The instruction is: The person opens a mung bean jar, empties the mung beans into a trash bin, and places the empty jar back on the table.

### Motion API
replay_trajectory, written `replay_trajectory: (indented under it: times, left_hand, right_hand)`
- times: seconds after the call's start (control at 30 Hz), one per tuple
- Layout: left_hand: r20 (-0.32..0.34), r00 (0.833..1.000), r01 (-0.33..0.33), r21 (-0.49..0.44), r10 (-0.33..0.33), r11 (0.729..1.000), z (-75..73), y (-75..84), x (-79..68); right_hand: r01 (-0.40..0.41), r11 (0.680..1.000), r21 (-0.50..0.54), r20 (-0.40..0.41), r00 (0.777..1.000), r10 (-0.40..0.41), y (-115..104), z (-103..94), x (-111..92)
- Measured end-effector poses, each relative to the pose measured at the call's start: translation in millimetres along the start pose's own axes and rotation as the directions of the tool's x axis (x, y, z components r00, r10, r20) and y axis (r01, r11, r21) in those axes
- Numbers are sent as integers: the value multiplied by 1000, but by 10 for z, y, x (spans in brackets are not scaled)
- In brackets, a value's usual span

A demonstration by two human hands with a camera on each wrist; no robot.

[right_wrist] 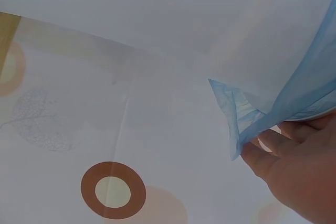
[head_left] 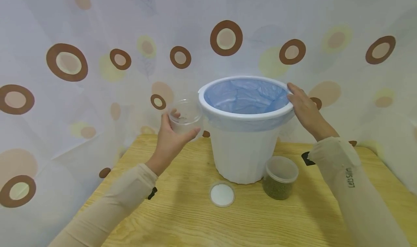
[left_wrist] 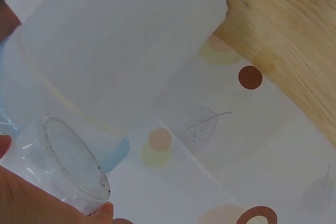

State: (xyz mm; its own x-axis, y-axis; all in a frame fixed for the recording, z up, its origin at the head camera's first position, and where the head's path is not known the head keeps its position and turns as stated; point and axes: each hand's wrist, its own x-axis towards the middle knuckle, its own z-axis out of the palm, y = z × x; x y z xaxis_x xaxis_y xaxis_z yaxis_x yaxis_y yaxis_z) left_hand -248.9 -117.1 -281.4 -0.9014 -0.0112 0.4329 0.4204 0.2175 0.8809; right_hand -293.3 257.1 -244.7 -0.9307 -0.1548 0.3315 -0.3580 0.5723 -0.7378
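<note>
My left hand [head_left: 174, 140] grips a clear plastic jar [head_left: 185, 118], thumb on one side and fingers on the other. The jar is held just left of a white trash bin [head_left: 244, 153], below its rim. Dark specks cling around the jar's base [left_wrist: 76, 156] in the left wrist view. A blue bag [head_left: 242, 95] lines the bin and folds over its rim. On the bin's right side, my right hand [head_left: 304, 111] holds the rim, with the fingertips over the edge. Bag folds [right_wrist: 247, 114] partly hide those fingers in the right wrist view.
A second clear jar [head_left: 281, 178], its lower part filled with dark green bits, stands against the bin's right front. A round white lid [head_left: 222, 194] lies on the wooden table [head_left: 182, 218] before the bin. Patterned sheeting [head_left: 130, 26] hangs close behind the table.
</note>
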Motion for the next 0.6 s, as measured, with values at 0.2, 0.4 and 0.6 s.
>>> replay_trajectory:
  times: [0.2, 0.4, 0.6]
  left_hand:
    - [8, 1000, 20, 9, -20, 1000, 4, -19, -27]
    - [17, 999, 42, 21, -42, 999, 10, -45, -43]
    - [21, 999, 48, 42, -49, 998, 10, -56, -48]
  right_hand:
    - [19, 1000, -5, -36, 999, -20, 6, 25, -15]
    - [28, 1000, 14, -72, 997, -27, 6, 45, -45]
    - [57, 998, 29, -111, 992, -53, -10, 54, -43]
